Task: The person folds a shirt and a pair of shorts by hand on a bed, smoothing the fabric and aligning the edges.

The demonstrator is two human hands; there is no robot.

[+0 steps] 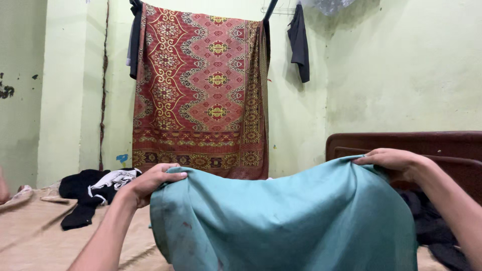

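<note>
A teal cloth (281, 221) hangs spread out in front of me, sagging in the middle and running off the bottom of the frame. My left hand (150, 181) pinches its upper left corner. My right hand (389, 160) grips its upper right corner. Both arms are raised and stretched forward over a beige bed sheet (35, 231). The cloth has a few dark spots near its lower left.
A pile of black and white clothes (95, 193) lies on the sheet at the left. A red patterned cloth (201, 90) hangs on the green wall, with dark garments (299, 42) beside it. A dark wooden headboard (427, 145) stands at the right, dark clothes (437, 226) below it.
</note>
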